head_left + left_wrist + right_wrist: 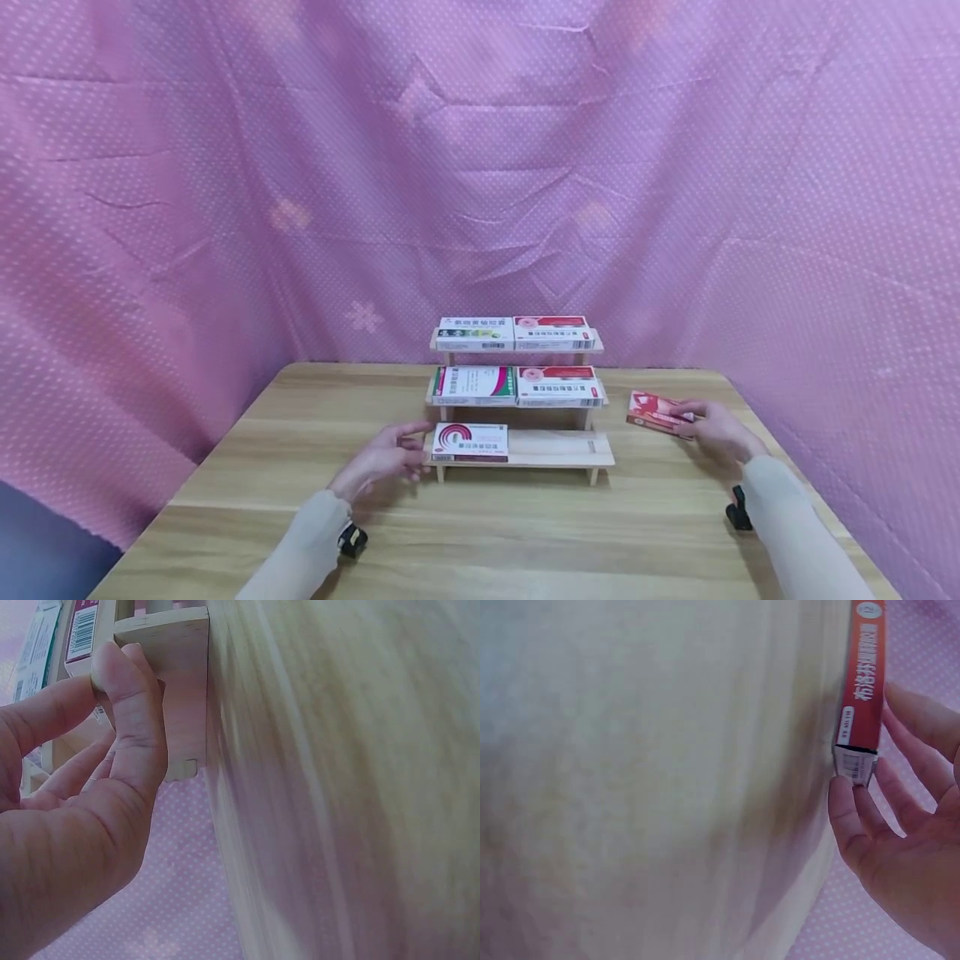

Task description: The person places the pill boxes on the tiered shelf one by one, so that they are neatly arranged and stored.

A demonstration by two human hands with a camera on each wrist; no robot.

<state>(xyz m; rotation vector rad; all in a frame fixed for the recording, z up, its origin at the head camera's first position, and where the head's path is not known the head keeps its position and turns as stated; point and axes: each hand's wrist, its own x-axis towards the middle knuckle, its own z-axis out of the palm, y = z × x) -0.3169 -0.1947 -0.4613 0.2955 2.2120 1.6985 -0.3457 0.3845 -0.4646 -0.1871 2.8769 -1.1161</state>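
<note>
A three-tier wooden display rack (558, 448) stands on the table. My left hand (382, 458) is at the left end of its lowest tier; in the left wrist view the thumb and a finger meet at the corner of the wooden end (184, 675). Beside those fingers, a white medicine box with red arcs (471, 442) lies on the left half of that tier. Off to the right of the rack, my right hand (716, 429) holds a red medicine box (652, 410) by its near right end. The right wrist view shows fingertips at the box's white end flap (855, 766).
On the middle tier lie a white-and-green box (476, 385) and a white-and-red box (560, 387). The top tier carries a green-and-white box (475, 333) and another red-and-white one (552, 332). Pink dotted cloth (480, 183) hangs behind the wooden table (525, 542).
</note>
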